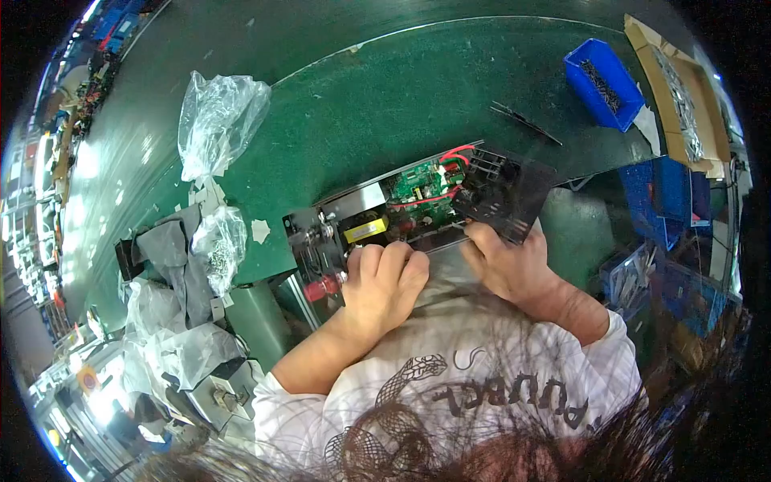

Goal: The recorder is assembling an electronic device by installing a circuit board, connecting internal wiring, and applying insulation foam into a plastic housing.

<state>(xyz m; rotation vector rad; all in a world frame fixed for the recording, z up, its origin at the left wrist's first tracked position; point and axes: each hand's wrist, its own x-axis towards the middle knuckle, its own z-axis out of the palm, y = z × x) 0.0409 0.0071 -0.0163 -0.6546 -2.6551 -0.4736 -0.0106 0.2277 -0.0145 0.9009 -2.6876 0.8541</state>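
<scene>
An opened electronics housing (337, 202) lies at the near edge of the green table, in front of my body. Inside it show a green circuit board (418, 191), a yellow-banded block (365, 230) and red wires (459, 153). My left hand (384, 283) has its fingers curled over the housing's near wall. A red part (322, 287) juts from the left end, beside that hand. At the right end, my right hand (512, 263) grips a black plastic end panel (514, 193), which sits at a slant. Its fingertips are partly hidden beneath the panel.
A blue bin (604, 84) of small dark screws and a cardboard box (679, 104) of metal parts stand at the far right. Thin dark strips (526, 122) lie nearby. Clear plastic bags (218, 120) and grey cloth (173, 249) are on the left. Blue crates (666, 201) stand lower right.
</scene>
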